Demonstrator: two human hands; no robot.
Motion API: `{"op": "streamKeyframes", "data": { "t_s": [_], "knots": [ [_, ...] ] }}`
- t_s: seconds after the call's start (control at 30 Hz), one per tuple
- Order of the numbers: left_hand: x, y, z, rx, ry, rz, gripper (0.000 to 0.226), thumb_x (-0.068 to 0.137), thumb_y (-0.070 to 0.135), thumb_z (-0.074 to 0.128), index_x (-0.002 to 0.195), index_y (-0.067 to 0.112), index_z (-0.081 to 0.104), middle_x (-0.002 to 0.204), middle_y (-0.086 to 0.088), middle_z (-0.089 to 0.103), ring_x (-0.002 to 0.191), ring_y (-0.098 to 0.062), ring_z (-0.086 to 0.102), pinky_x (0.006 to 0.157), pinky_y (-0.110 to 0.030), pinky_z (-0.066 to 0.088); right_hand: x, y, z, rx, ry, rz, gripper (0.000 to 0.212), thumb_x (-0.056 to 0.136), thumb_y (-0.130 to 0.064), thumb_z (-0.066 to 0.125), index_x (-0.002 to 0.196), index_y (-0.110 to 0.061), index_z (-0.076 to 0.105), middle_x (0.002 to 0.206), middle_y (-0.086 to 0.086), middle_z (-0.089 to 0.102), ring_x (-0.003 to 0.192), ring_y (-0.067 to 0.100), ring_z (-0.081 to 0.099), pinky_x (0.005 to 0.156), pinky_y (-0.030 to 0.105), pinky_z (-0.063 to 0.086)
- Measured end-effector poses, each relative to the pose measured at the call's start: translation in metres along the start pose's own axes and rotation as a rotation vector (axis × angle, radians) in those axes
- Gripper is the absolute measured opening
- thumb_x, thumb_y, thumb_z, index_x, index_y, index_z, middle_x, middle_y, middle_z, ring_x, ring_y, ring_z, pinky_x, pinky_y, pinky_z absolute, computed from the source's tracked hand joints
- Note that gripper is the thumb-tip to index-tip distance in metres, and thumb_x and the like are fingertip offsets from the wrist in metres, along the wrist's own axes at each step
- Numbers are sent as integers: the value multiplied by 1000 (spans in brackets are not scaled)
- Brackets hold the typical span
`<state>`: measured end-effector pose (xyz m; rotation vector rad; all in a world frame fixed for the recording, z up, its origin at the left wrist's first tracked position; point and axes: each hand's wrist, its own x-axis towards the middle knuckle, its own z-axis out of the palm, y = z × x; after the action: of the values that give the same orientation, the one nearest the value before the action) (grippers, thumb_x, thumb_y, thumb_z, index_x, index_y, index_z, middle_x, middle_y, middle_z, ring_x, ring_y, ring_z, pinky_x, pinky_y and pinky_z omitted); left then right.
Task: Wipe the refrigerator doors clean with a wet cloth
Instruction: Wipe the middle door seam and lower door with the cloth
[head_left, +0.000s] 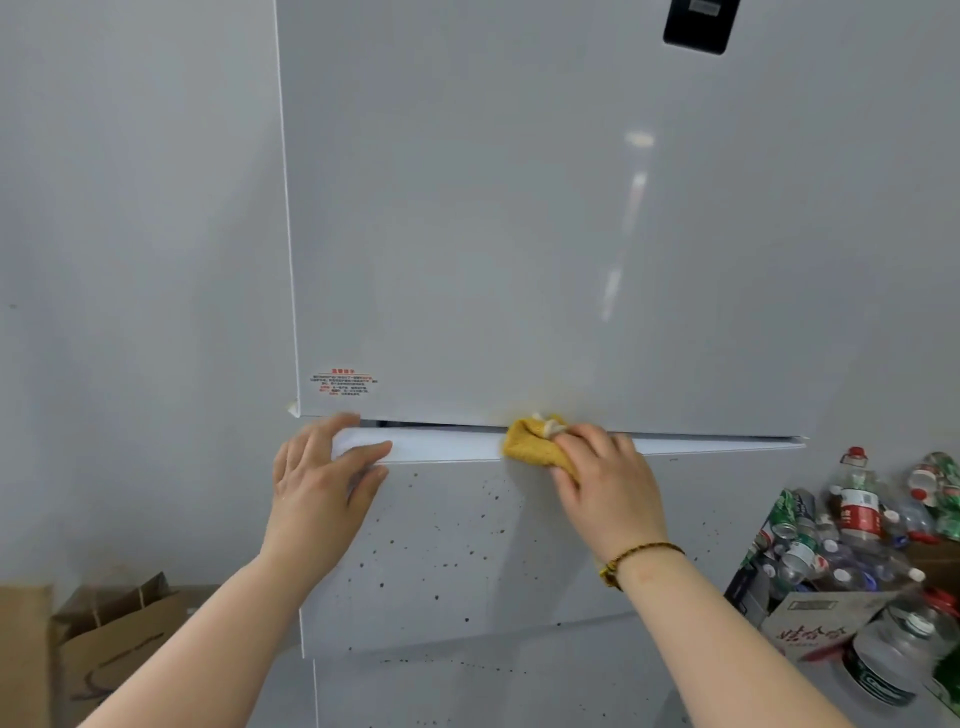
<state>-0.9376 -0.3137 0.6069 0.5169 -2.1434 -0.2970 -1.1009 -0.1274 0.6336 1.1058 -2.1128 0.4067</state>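
Paper bag: brown, well below the ledge and beyond its left end.
Box of bottles: plastic bottles and cans heaped in a carton, below the ledge's right end.
Lower door: hangs straight down from the ledge; its face is covered in dark specks, thickest under the ledge's middle, so this panel looks not yet wiped.
Left hand: at the ledge's left end, fingers straight and spread, laid across the door's corner with the tips on the ledge. It holds nothing and seems to steady the door.
Right hand: at the ledge's middle, fingers curled around the cloth, pressing it onto the ledge; a beaded bracelet sits at the wrist.
Cloth: yellow, bunched, on the ledge. It sticks out left of the right fingers, toward the left hand but well apart from it.
Ledge: the lower door's pale top edge. Its long axis runs left to right, so the likely stroke is sideways along it; bare ledge lies between the cloth and the left hand.
Nearer hand: the right, which already has the cloth.
Upper door: just above the ledge across a narrow dark gap, glossy, with no specks visible.
Sticker: red print, just above the ledge's left end.
Black panel: far above the ledge, toward its right.
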Motion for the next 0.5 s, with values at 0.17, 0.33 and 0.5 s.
{"op": "streamKeyframes", "data": {
  "t_s": [0.17, 0.33, 0.5],
  "knots": [
    [-1, -4, -5, -297, 84, -543, 68, 80, 12, 67, 138, 12, 32, 149, -8, 21, 137, -22, 16, 111, -36, 17, -15, 15, 7, 44, 89, 84, 28, 65, -6, 74, 93, -7, 68, 93, 10, 67, 64, 31, 61, 51, 34, 51],
    [6, -21, -5, -387, -32, -591, 45, 90, 10, 52, 133, 14, 43, 125, -10, 50, 107, -19, 46, 88, -28, 33, -18, -8, 28, 128, 118, 135, 46, 53, 0, 84, 96, -5, 68, 99, 16, 66, 71, 38, 61, 58, 40, 54],
    [11, -32, -11, -374, -56, -593, 36, 95, 15, 41, 130, 14, 49, 117, -10, 57, 94, -14, 45, 81, -26, 32, -11, -47, 52, 138, 291, 53, 34, 68, -12, 67, 101, -11, 61, 106, 13, 60, 80, 27, 53, 63, 34, 53]
  ]
}}
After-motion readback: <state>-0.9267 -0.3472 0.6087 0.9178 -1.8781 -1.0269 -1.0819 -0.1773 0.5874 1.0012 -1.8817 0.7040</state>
